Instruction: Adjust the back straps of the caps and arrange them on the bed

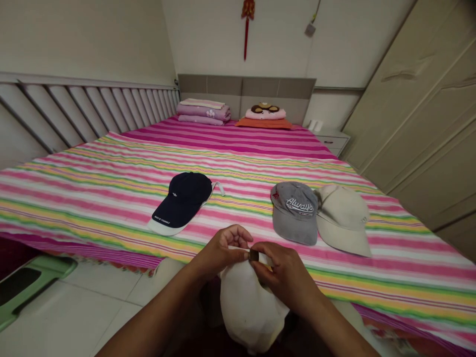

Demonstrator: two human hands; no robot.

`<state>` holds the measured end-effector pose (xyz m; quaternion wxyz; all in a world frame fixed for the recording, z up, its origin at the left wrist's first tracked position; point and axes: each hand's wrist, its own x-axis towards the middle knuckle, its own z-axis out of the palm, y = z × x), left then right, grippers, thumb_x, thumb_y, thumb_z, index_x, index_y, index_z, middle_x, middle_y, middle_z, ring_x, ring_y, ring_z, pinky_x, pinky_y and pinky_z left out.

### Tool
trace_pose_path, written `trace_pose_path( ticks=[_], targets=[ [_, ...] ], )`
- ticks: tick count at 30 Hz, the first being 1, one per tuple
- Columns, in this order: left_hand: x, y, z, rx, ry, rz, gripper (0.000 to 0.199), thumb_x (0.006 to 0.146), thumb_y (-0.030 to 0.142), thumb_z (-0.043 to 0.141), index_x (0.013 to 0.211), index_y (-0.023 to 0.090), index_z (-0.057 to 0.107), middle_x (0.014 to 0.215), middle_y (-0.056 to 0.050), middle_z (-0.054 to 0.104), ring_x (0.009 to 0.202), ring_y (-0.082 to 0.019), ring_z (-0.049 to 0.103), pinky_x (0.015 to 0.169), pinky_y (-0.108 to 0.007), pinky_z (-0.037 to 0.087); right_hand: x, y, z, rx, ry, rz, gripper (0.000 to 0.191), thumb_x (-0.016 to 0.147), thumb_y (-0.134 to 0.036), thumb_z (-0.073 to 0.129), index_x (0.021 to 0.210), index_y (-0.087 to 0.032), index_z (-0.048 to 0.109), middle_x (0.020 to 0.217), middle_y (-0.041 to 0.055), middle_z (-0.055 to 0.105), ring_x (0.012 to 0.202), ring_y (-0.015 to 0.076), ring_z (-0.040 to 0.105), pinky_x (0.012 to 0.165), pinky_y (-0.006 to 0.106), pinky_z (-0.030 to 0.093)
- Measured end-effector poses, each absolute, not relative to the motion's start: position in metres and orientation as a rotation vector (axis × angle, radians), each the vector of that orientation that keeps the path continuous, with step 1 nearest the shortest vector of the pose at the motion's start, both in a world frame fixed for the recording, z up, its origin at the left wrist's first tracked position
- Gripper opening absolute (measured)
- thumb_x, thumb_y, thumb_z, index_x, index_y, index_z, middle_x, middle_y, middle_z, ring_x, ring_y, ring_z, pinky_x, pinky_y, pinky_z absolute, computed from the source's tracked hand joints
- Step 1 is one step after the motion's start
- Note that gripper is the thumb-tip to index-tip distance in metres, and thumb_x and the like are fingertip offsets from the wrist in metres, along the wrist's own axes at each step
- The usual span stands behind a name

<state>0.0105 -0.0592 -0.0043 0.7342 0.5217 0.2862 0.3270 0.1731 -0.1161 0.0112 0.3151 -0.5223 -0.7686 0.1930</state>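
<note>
- A double bed [92,208], spread with a rainbow-striped sheet over a magenta-striped one
- A navy cap [182,198] with a white brim, lying flat
- A grey "Always" cap [293,213] touching a beige cap [344,219]
- Folded pink bedding [204,111] near the headboard
- An orange cushion [264,123] just beside it

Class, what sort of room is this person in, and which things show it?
Probably a bedroom in a home: a large bed with a striped cover, folded bedding and a pillow at its head, a bedside cabinet, and a wardrobe alongside.
</note>
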Motion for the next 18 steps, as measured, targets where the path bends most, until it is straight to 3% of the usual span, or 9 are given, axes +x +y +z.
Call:
trace_pose_path(
  ticks=[8,12,15,18],
  targets=[
    [0.013,-0.06,-0.008,1.115,0.66,0.725,0.024,0.061,0.014,0.066,0.079,0.017,0.05,0.063,0.005,0.05,0.05,-0.004,0.042,0.048,-0.017,0.032,0.173,-0.116,0.018,-1.402,-2.039,0.522,0.012,0.071,-0.012,0.052,0.079,-0.019,0.058,0.073,0.0014,0.064,0.063,0.014,0.056,0.055,0.023,0.038],
    [0.015,-0.057,-0.003,1.094,0.676,0.708,0.025,0.063,0.023,0.066,0.084,0.018,0.053,0.067,0.004,0.052,0.054,-0.005,0.046,0.052,-0.018,0.034,0.173,-0.117,0.019,-1.415,-2.057,0.556,0.01,0.071,-0.012,0.051,0.075,-0.018,0.058,0.07,0.0011,0.062,0.06,0.0134,0.054,0.054,0.023,0.037],
    [0.014,-0.053,0.004,1.194,0.737,0.488,0.026,0.062,0.03,0.068,0.082,0.015,0.059,0.069,0.001,0.057,0.059,-0.008,0.05,0.055,-0.02,0.036,0.173,-0.116,0.019,-1.406,-2.06,0.586,0.01,0.073,-0.015,0.051,0.079,-0.017,0.059,0.072,0.0028,0.062,0.064,0.0152,0.055,0.057,0.025,0.037],
    [0.011,-0.05,0.009,1.283,0.743,0.262,0.026,0.062,0.034,0.067,0.072,0.011,0.062,0.061,0.0,0.056,0.054,-0.008,0.048,0.052,-0.021,0.035,0.18,-0.111,0.017,-1.335,-1.901,0.966,0.014,0.073,-0.022,0.054,0.086,-0.018,0.058,0.075,0.002,0.062,0.063,0.0145,0.055,0.055,0.024,0.038]
  ],
)
